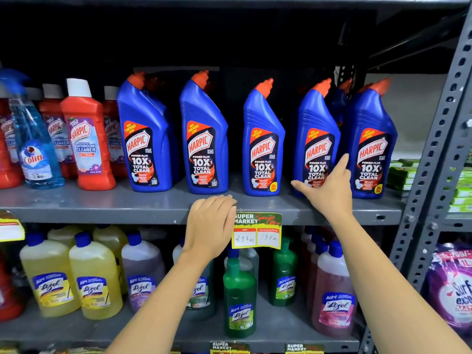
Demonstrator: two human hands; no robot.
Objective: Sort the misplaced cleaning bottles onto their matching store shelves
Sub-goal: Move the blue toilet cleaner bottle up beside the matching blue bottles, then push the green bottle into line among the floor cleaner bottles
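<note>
Harpic bottle (316, 139) upright, spout tilted right; right hand (329, 190) spread, perhaps touching; left hand (210, 221) empty.

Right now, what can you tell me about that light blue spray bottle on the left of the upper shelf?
The Colin spray bottle is clear plastic holding pale blue liquid, with a blue trigger nozzle on top and a white and red label. It stands upright at the shelf's front edge, in front of the red Harpic bathroom cleaner bottles. Neither hand is near it.
</note>
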